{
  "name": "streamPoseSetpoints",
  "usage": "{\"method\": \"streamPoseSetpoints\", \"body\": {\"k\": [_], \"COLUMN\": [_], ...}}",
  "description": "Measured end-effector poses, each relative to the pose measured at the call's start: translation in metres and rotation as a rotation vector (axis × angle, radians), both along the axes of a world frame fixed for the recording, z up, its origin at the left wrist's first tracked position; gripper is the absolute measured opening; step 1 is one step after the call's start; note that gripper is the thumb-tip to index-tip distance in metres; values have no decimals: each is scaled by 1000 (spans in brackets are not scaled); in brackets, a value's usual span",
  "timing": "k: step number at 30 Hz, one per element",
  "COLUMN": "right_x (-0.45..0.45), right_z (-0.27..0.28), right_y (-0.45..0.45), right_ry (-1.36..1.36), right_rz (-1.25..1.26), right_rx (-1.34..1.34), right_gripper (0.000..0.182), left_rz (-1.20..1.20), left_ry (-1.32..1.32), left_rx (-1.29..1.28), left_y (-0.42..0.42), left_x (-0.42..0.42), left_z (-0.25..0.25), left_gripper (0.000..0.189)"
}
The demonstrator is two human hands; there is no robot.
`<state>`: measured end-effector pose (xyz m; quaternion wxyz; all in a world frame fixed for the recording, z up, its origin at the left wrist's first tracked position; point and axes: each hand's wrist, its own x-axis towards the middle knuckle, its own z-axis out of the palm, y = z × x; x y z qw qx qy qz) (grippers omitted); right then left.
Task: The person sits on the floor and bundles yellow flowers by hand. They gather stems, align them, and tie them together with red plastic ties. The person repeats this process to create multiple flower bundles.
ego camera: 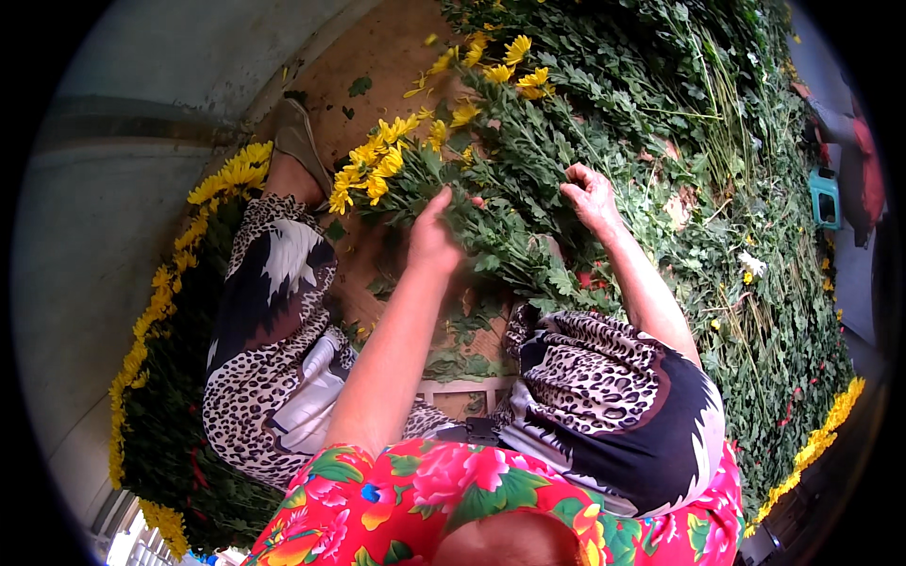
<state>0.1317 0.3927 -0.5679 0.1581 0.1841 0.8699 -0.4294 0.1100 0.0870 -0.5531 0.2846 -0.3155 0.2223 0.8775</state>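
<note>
My left hand [435, 233] grips a bunch of yellow chrysanthemums [481, 226], its thumb lying over the leafy stems. The yellow heads [375, 163] of that bunch point to the upper left, and the stems run down toward my right knee. Over the leaves to the right is my right hand [593, 200], with thumb and fingertips curled close together. Whether a stem is between those fingertips, I cannot tell. Just beyond both hands lie more loose yellow chrysanthemums [519, 49] with long green stems.
Cut leafy stems [736, 127] are heaped along the right side. Stacked yellow-headed bunches [156, 297] line the left wall [106, 212]. Fallen leaves and petals dot the brown floor [354, 42]. Beyond the heap at far right are a teal plastic stool [824, 198] and part of another person [863, 170].
</note>
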Motion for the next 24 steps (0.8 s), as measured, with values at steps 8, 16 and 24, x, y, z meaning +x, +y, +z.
{"method": "streamPoseSetpoints", "body": {"k": [8, 16, 24], "right_x": [12, 56, 101], "right_z": [23, 68, 52], "right_y": [-13, -28, -36], "right_ry": [197, 137, 78], "right_rz": [-109, -62, 99], "right_rx": [-261, -360, -454], "right_gripper": [37, 38, 32], "left_rz": [-3, 64, 81], "left_ry": [45, 90, 15], "left_rx": [48, 104, 100], "left_y": [-2, 0, 2], "left_x": [-2, -6, -9], "left_z": [2, 3, 32], "left_gripper": [25, 27, 33]}}
